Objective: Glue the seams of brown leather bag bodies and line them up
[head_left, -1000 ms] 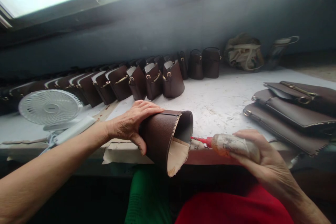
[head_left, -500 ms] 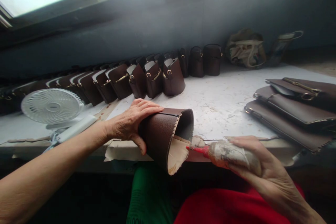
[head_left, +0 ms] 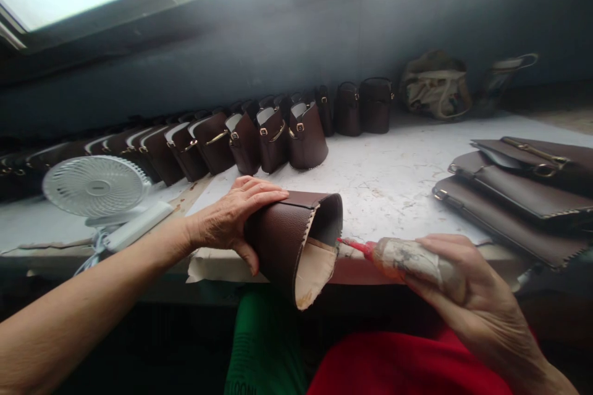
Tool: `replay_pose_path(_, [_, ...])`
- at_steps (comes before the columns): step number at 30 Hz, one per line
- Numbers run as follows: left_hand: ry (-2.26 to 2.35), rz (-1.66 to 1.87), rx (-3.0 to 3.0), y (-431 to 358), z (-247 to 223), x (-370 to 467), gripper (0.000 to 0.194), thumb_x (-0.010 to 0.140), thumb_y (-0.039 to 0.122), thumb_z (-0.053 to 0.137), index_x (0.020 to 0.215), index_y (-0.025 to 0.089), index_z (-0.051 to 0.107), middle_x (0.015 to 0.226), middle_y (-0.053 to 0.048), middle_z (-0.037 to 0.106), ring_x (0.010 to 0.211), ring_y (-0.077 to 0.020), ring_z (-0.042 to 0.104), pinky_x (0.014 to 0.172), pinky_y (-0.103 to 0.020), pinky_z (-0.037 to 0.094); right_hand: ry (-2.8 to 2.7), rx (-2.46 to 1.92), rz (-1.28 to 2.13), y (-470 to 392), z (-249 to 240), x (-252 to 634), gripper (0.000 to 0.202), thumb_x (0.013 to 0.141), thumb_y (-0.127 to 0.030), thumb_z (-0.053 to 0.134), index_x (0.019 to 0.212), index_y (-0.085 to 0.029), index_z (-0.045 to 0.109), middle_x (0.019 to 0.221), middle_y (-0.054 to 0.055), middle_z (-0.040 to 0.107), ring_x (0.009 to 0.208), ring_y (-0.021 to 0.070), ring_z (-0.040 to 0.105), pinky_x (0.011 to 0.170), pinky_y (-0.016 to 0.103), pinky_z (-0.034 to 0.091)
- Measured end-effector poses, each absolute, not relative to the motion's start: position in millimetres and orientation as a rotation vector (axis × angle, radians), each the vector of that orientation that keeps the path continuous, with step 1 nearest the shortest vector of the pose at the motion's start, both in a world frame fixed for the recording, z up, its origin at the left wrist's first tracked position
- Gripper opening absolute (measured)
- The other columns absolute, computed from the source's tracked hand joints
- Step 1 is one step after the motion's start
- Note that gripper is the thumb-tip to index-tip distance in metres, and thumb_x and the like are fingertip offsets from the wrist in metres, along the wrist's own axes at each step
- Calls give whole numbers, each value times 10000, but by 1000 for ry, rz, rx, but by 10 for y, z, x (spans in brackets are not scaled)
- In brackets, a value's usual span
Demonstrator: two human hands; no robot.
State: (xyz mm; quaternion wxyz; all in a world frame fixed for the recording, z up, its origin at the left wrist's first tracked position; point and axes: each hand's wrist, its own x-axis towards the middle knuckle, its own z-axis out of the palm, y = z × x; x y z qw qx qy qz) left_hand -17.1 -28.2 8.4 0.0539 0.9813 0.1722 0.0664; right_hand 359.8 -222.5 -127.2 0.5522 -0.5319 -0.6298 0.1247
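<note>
A brown leather bag body (head_left: 282,231) lies tilted on its side at the table's front edge, its open end with a zigzag-cut rim facing right. Inside that opening a pale lining shows. My left hand (head_left: 234,216) grips the bag from the left, thumb below and fingers over the top. In my right hand (head_left: 467,284) is a worn, pale squeeze bottle (head_left: 417,262) with a red nozzle. The nozzle's tip points left, close to the right side of the bag's rim; I cannot tell whether it touches.
Several brown bags (head_left: 306,136) stand in rows at the back left. A white fan (head_left: 97,186) is beside my left forearm. Flat brown bag pieces (head_left: 519,203) are stacked at right. A cloth bag (head_left: 435,86) and a clear jug (head_left: 498,83) stand at the back.
The squeeze bottle in my right hand has moved slightly up and right, its nozzle shifting from the lower opening to higher along the rim. My left hand and the bag have barely moved.
</note>
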Motion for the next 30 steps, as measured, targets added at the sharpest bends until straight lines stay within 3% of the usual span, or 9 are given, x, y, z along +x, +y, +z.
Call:
replay_pose_path(6, [443, 273, 3024, -295, 53, -225, 1306, 573, 834, 916, 1590, 198, 400, 1519, -230, 600, 1392, -401, 556, 1211, -567, 319, -1415, -1278, 444, -2360, -1340, 3521, 363, 947, -356, 815, 1291, -334, 701, 1313, 65, 697, 1216, 282, 705, 1052, 390, 589])
replay_pose_path(12, [429, 299, 3020, -300, 20, -231, 1298, 572, 877, 882, 1577, 215, 396, 1517, -233, 594, 1376, -418, 571, 1195, -591, 338, -1376, -1289, 652, -2462, -1245, 3459, 321, 927, -407, 839, 1223, -352, 730, 1166, 17, 779, 942, 231, 816, 796, 250, 686])
replay_pose_path(18, [513, 303, 2995, -323, -27, -299, 1272, 581, 839, 927, 1560, 219, 403, 1532, -227, 596, 1400, -426, 567, 1217, -600, 318, -1324, -1259, 545, -2424, -1328, 3424, 342, 923, -359, 843, 1246, -350, 730, 1260, 34, 742, 1116, 258, 780, 914, 292, 680])
replay_pose_path(22, [530, 335, 2984, -338, -57, -339, 1255, 569, 809, 961, 1540, 216, 432, 1522, -225, 608, 1401, -429, 568, 1215, -607, 327, -1285, -1280, 681, -2486, -1386, 3402, 356, 929, -414, 836, 1258, -340, 722, 1264, 50, 741, 1073, 274, 784, 833, 290, 689])
replay_pose_path(25, [626, 309, 2944, -360, -69, -339, 1241, 541, 746, 1014, 1527, 230, 465, 1526, -218, 617, 1409, -436, 568, 1221, -618, 330, -1285, -1294, 594, -2514, -1381, 3409, 337, 950, -398, 817, 1262, -340, 705, 1245, 48, 731, 1088, 265, 774, 873, 295, 681])
replay_pose_path(30, [616, 316, 2961, -388, -102, -338, 1236, 527, 755, 1013, 1515, 231, 488, 1514, -220, 633, 1406, -438, 576, 1218, -618, 333, -1419, -1306, 600, -2589, -1391, 3426, 343, 960, -380, 806, 1282, -346, 692, 1263, 42, 704, 1063, 234, 775, 803, 224, 667])
